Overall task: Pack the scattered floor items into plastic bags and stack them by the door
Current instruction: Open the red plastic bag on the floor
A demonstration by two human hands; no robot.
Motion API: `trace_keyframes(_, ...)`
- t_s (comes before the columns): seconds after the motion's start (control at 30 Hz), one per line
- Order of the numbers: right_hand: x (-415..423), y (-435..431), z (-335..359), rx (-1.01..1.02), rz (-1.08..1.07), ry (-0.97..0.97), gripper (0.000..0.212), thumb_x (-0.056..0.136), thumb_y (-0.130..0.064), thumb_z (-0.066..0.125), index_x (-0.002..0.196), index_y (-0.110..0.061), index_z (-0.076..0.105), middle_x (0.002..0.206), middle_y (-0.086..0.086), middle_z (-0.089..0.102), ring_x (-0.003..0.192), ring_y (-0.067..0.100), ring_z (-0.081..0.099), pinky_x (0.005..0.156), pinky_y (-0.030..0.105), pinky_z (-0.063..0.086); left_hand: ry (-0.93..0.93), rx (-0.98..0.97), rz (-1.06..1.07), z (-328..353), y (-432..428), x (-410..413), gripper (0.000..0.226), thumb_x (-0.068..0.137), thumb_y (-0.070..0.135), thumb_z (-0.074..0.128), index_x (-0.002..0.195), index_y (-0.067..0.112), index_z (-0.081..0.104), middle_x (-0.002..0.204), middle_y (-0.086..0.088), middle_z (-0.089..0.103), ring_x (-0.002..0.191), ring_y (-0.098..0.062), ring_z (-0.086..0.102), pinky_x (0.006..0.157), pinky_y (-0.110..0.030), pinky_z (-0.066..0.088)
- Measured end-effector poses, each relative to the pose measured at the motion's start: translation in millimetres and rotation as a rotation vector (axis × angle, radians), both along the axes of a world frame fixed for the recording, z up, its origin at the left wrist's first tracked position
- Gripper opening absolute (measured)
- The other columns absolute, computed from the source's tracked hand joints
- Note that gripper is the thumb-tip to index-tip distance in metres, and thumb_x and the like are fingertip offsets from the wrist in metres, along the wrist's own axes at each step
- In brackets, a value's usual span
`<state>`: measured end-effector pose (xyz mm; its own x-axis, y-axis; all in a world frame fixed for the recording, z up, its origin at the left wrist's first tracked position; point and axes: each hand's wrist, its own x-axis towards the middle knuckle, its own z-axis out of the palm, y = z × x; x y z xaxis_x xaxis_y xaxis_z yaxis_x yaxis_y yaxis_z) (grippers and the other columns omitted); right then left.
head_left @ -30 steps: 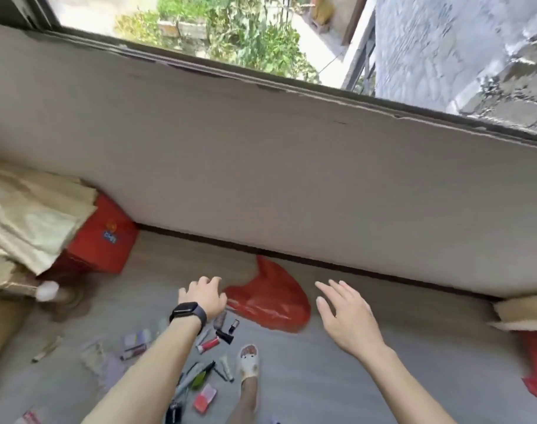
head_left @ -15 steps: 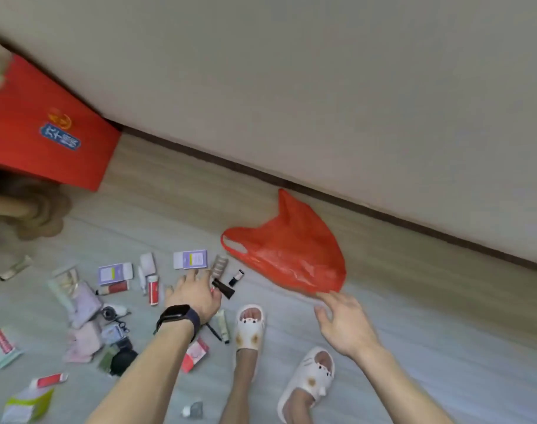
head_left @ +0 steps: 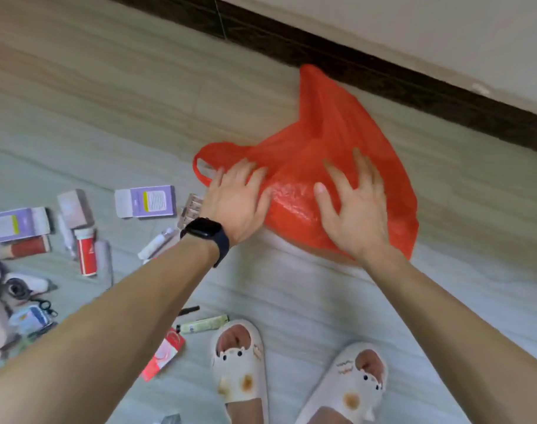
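- Blur is smearing the scattered items lying left of the red plastic bag, so their labels are hard to read.
- The frame edge is cutting off the farthest of them, and the left forearm is hiding others.
- The bag is lying flattened on the pale streaked floor, just beside the dark skirting board. It is thin, crinkled and glossy, with one handle loop showing at its left end.
- The left hand, wearing a black watch, is touching the bag's left edge. Its grip is wide and clasping nothing.
- The right hand is spreading over the bag's middle, grip wide; whether its palm is pressing down, I cannot tell.
- A purple-and-white cardboard box and a red cylindrical tube are lying left of the bag.
- White rubbery slippers are standing nearer the camera than the bag.
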<state>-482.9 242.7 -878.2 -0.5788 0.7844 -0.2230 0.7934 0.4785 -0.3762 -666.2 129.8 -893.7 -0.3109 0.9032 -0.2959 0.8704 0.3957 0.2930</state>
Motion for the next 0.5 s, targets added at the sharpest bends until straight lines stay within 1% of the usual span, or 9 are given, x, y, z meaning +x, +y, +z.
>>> trace_keyframes(0.07,-34,22,-18,0.058,0.102,0.03,0.045,0.099,-0.05,0.036,0.138,-0.033,0.053,0.159,0.01,0.028,0.148,0.03,0.018,0.119,0.046,0.02,-0.048,0.006,-0.008,-16,17,-14,0.039,0.099,0.037,0.032,0.125,0.018,0.054,0.112,-0.012,0.067,0.109,-0.035,0.06,0.091,-0.046,0.047)
trace_keyframes(0.1,-51,34,-26,0.059,0.166,0.02,0.046,0.1,-0.051,0.032,0.135,-0.033,0.055,0.159,0.006,0.03,0.149,0.027,0.016,0.12,0.047,0.017,-0.067,-0.014,-0.001,-24,26,-20,0.036,0.1,0.037,0.031,0.123,0.02,0.054,0.104,-0.012,0.069,0.098,-0.037,0.063,0.084,-0.045,0.05)
trace_keyframes(0.13,-67,45,-33,0.04,0.238,-0.009,0.047,0.1,-0.052,0.028,0.131,-0.033,0.059,0.157,0.001,0.034,0.15,0.024,0.013,0.12,0.048,0.014,-0.085,-0.036,0.001,-33,34,-25,0.034,0.1,0.038,0.032,0.122,0.024,0.054,0.101,-0.012,0.07,0.094,-0.038,0.063,0.08,-0.045,0.051)
trace_keyframes(0.2,-92,69,-46,-0.004,0.393,-0.151,0.055,0.101,-0.052,0.02,0.122,-0.029,0.065,0.149,-0.006,0.046,0.149,0.02,0.014,0.12,0.052,0.007,-0.125,-0.074,-0.016,-51,48,-31,0.031,0.1,0.037,0.036,0.122,0.032,0.057,0.108,-0.007,0.07,0.099,-0.036,0.063,0.081,-0.044,0.052)
trace_keyframes(0.27,-103,90,-56,0.07,0.559,-0.436,0.061,0.1,-0.052,0.019,0.116,-0.022,0.069,0.133,0.0,0.059,0.142,0.023,0.031,0.118,0.056,0.003,-0.134,-0.117,-0.051,-65,59,-32,0.033,0.097,0.038,0.043,0.126,0.038,0.057,0.117,-0.003,0.068,0.109,-0.033,0.06,0.087,-0.041,0.049)
trace_keyframes(0.33,-99,104,-57,0.182,0.668,-0.695,0.054,0.097,-0.052,0.03,0.114,-0.019,0.068,0.119,0.008,0.064,0.127,0.027,0.047,0.117,0.06,0.0,-0.065,-0.185,-0.071,-76,66,-30,0.045,0.09,0.051,0.051,0.134,0.045,0.049,0.136,-0.002,0.054,0.128,-0.032,0.046,0.104,-0.046,0.035)
trace_keyframes(0.37,-92,109,-55,0.213,0.685,-0.764,0.048,0.094,-0.051,0.037,0.114,-0.019,0.067,0.116,0.008,0.064,0.123,0.027,0.05,0.116,0.061,-0.001,-0.022,-0.249,-0.08,-79,67,-30,0.06,0.084,0.06,0.055,0.14,0.048,0.04,0.149,-0.002,0.039,0.138,-0.035,0.033,0.11,-0.054,0.023)
trace_keyframes(0.43,-72,112,-47,0.222,0.677,-0.784,0.041,0.086,-0.048,0.049,0.118,-0.024,0.061,0.116,0.004,0.062,0.119,0.027,0.053,0.115,0.064,-0.005,0.073,-0.369,-0.14,-83,65,-28,0.088,0.073,0.069,0.061,0.147,0.054,0.016,0.162,-0.001,0.007,0.147,-0.042,0.006,0.11,-0.069,0.004)
trace_keyframes(0.5,-47,111,-29,0.236,0.654,-0.807,0.052,0.08,-0.047,0.053,0.128,-0.029,0.051,0.125,0.001,0.055,0.124,0.026,0.05,0.113,0.066,-0.008,0.207,-0.404,-0.173,-76,55,-27,0.106,0.068,0.071,0.064,0.148,0.054,-0.003,0.163,-0.002,-0.011,0.146,-0.044,-0.007,0.104,-0.075,-0.004)
